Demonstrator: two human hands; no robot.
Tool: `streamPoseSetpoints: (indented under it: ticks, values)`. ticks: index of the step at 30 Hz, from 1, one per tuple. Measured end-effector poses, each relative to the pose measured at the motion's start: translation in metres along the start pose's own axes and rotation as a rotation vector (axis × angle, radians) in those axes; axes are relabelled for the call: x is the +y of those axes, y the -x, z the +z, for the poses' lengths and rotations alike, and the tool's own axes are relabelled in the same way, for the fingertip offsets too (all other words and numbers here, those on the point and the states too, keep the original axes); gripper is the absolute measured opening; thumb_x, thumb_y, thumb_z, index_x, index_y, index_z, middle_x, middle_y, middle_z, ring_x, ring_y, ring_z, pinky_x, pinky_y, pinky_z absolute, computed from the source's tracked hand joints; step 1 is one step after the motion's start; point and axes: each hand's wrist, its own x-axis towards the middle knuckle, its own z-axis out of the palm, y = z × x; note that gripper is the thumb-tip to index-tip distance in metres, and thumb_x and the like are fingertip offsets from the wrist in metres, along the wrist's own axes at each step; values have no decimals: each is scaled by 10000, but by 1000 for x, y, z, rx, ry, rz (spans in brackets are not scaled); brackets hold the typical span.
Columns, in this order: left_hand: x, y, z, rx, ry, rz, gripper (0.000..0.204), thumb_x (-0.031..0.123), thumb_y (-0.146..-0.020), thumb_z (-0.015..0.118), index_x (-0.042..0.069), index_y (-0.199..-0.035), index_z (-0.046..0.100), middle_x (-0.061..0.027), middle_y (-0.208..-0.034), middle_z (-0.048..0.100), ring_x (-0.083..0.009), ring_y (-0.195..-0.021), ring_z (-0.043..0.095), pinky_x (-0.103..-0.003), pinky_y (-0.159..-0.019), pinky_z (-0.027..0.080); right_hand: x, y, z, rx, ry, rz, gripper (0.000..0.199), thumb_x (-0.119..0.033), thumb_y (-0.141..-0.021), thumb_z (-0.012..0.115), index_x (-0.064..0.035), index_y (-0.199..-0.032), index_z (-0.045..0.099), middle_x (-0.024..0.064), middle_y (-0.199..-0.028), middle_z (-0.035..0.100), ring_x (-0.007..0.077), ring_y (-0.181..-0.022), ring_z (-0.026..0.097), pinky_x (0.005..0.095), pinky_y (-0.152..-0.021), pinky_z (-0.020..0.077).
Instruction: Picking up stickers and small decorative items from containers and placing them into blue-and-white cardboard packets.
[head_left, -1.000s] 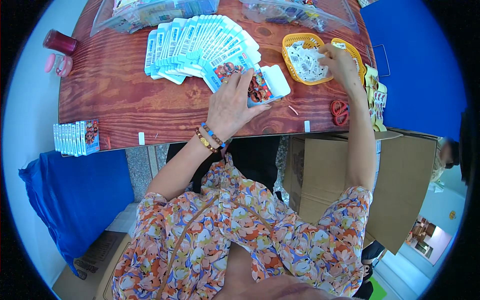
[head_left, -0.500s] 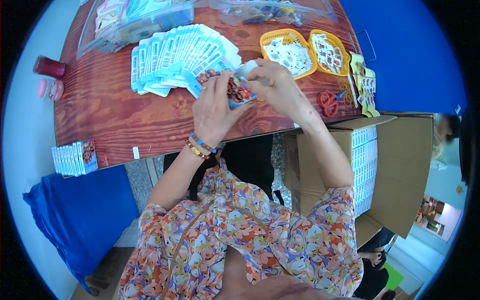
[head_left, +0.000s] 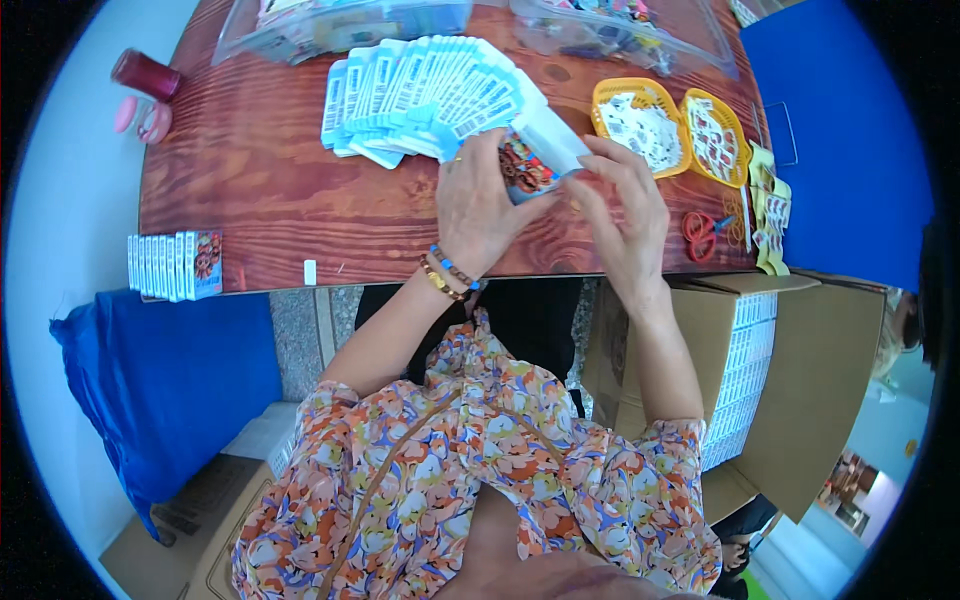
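Note:
My left hand [head_left: 475, 205] is closed around a small printed carton [head_left: 527, 168], blue with a colourful picture on its face. The carton's white open end points to the right. There my right hand [head_left: 630, 205] has its thumb and fingertips at the carton's edge and flap, thumb below and fingers above. Just beyond my left hand, a fanned pile of flat blue-and-white cartons [head_left: 400, 100] lies on the wooden table [head_left: 270, 215]; its near right side is partly hidden by the held carton.
Two yellow baskets [head_left: 685, 165] hold small printed pieces. Red-handled scissors [head_left: 700, 235] lie nearby. A row of filled-out cartons [head_left: 175, 265] stands at the left front edge. Clear plastic bins [head_left: 345, 40] are at the back. An open cardboard box [head_left: 810, 370] with stacked cartons stands at right.
The view has shifted, so the table things sit further right. My right hand has turned and its fingers have opened out along the carton's end, where a white flap now shows more.

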Motion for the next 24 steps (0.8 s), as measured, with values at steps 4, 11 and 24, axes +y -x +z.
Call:
streamPoseSetpoints:
  ticks: [4,11,24]
  values:
    - [9,2,5,-31,95,-52,792,325,-661,889,11,-1252,465,-206,-1125,565,-384,-1039,592,-468,-860,495,15,15,28,113,-17,68,425,-23,-840,768,-6,-1243,633,165,-1213,648,232,-1089,653,342,-894,549]
    - [-7,12,-17,-212,474,-237,532,225,-866,764,-15,-1262,501,-161,-1095,623,-272,-987,642,-368,-861,509,25,1,31,-53,-225,66,420,-30,-947,640,-10,-1360,564,145,-1253,614,203,-1107,614,300,-923,496]
    - [-2,21,-29,-77,935,-209,441,-61,-933,631,-6,-1348,491,-79,-1268,551,-160,-1133,600,-313,-948,528,33,12,26,-59,-707,111,188,10,-959,630,18,-1146,610,70,-1134,622,123,-1002,662,253,-816,542]
